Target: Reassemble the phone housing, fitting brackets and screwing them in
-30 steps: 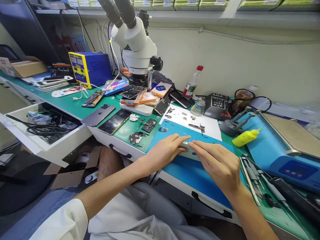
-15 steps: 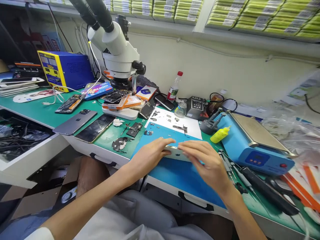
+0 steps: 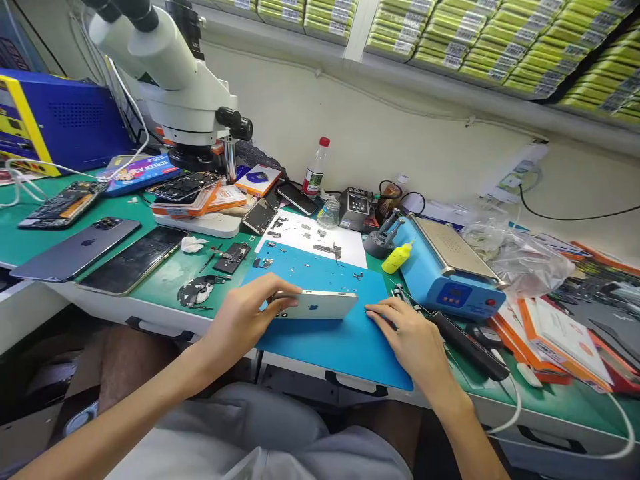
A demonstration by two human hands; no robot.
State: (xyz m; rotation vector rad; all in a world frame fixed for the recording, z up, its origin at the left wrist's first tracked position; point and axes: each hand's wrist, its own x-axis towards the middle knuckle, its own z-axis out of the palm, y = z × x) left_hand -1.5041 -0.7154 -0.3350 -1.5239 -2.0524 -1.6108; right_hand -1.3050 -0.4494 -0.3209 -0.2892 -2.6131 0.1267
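Observation:
My left hand pinches one end of a white smartphone, fingers on top and thumb on the near face. The phone stands on its long edge on the blue mat, its back with an apple logo towards me. My right hand rests low at the mat's right side, apart from the phone, fingers stretched out to the left. I see nothing held in it. Beyond the phone, small parts lie on the mat and on a white sheet, among them a dark circuit board.
Left lie a dark phone, a black-screened phone and a battery-like part. A microscope rises behind. At right stand a yellow bottle, a blue heating plate unit and a black-handled tool.
My right hand has left the phone and moved right, down to the mat. My left hand still holds the phone, now showing more of its back. The view has turned right.

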